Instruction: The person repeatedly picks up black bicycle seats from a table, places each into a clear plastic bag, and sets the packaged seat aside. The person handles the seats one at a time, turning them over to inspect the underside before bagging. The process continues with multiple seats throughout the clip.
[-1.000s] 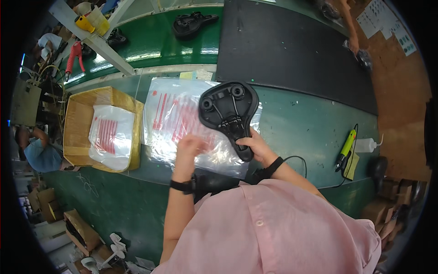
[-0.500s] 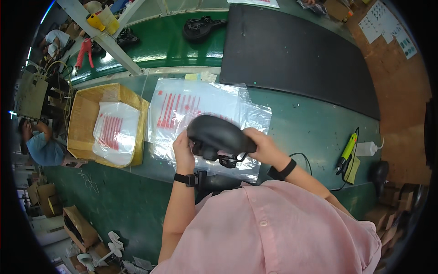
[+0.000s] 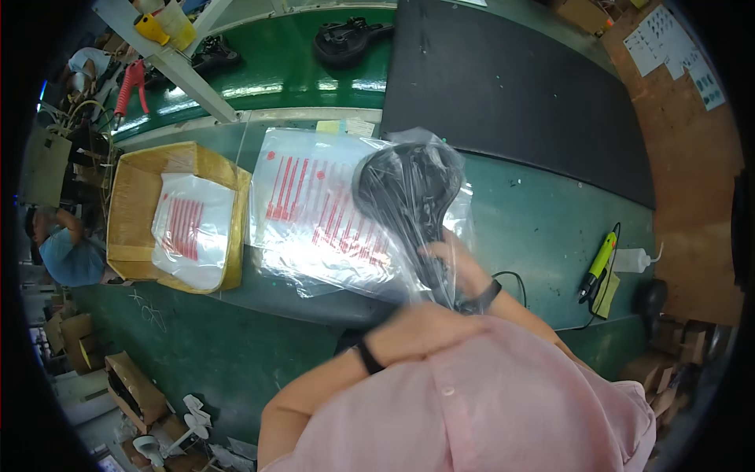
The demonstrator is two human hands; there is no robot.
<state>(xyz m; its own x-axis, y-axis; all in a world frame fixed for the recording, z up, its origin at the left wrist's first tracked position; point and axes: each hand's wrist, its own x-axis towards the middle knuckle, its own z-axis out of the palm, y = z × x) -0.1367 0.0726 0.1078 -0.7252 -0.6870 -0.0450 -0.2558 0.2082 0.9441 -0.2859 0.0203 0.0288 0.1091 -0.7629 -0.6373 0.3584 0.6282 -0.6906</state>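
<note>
A black bicycle saddle point(image 3: 409, 185) is inside a clear plastic bag point(image 3: 429, 140), wide end away from me and narrow nose toward me. My right hand point(image 3: 462, 263) is closed around the bagged nose from its right side. Close to my chest, my left hand point(image 3: 429, 326) is smeared by motion beside the bag's near end, and its fingers cannot be made out. Under and left of the saddle lies a stack of clear bags with red print point(image 3: 303, 193) on the green bench.
Left of the stack stands a yellow box point(image 3: 240, 232) holding more printed bags. A black mat point(image 3: 511, 94) covers the back right. A green-yellow tool point(image 3: 602, 256) and a white bottle point(image 3: 631, 259) lie at right. More saddles point(image 3: 346, 43) rest on the green surface behind.
The saddle has gone into a clear bag and turned, its nose now toward me. My left hand has moved off the saddle's left side, down toward my chest. My right hand stays near the nose.
</note>
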